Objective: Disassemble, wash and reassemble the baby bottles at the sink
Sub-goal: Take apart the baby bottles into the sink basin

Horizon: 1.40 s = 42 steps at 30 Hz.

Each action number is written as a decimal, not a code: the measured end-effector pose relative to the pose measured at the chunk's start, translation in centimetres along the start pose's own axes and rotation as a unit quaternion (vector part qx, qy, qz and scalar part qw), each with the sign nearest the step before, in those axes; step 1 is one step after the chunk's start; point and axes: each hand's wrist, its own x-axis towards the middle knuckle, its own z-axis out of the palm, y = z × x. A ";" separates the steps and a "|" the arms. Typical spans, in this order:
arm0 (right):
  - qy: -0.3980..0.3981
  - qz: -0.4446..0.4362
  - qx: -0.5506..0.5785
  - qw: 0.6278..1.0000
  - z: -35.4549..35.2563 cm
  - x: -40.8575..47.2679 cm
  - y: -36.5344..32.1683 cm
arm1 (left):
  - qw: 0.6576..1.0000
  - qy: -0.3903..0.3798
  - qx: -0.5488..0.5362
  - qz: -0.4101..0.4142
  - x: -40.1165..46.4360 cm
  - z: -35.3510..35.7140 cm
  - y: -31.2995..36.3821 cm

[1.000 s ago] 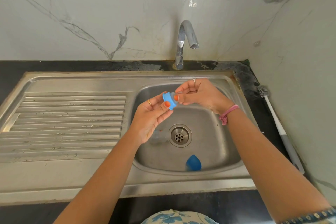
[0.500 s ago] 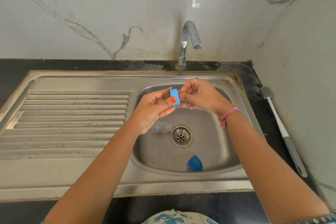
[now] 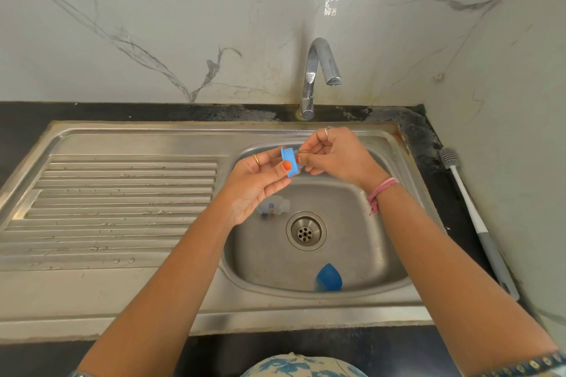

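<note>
Over the steel sink basin (image 3: 367, 254), my left hand (image 3: 254, 184) pinches a blue bottle collar ring (image 3: 289, 161) by its rim. My right hand (image 3: 337, 156) grips the clear teat (image 3: 298, 156) that sticks out of the ring's right side; most of the teat is hidden by my fingers. A clear bottle body (image 3: 274, 206) lies on its side in the basin, left of the drain and partly behind my left hand. A blue cap (image 3: 328, 278) rests at the basin's near wall.
A chrome tap (image 3: 318, 70) stands behind the basin, with no water running. The ribbed drainboard (image 3: 116, 205) stretches to the left. A bottle brush (image 3: 477, 217) with a white handle lies on the dark counter at the right, close to the marble wall.
Both hands have drifted slightly up and toward the tap with the blue ring between them. The ring has turned, so its open side now faces left.
</note>
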 end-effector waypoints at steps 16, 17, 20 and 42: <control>-0.076 0.132 0.132 0.979 -2.1 -0.7 0.6 | 0.995 -0.062 0.061 -0.043 -0.3 0.0 -0.3; -0.067 0.127 0.135 0.980 -1.8 -0.7 0.7 | 0.995 -0.059 0.065 -0.041 -0.4 0.3 -0.4; -0.056 0.110 0.146 0.982 -0.5 -0.6 1.0 | 0.996 -0.037 0.081 -0.021 -0.5 1.1 -0.6; -0.117 0.075 0.186 0.973 0.3 -0.3 1.3 | 0.997 0.046 0.058 0.030 -0.3 1.3 -1.3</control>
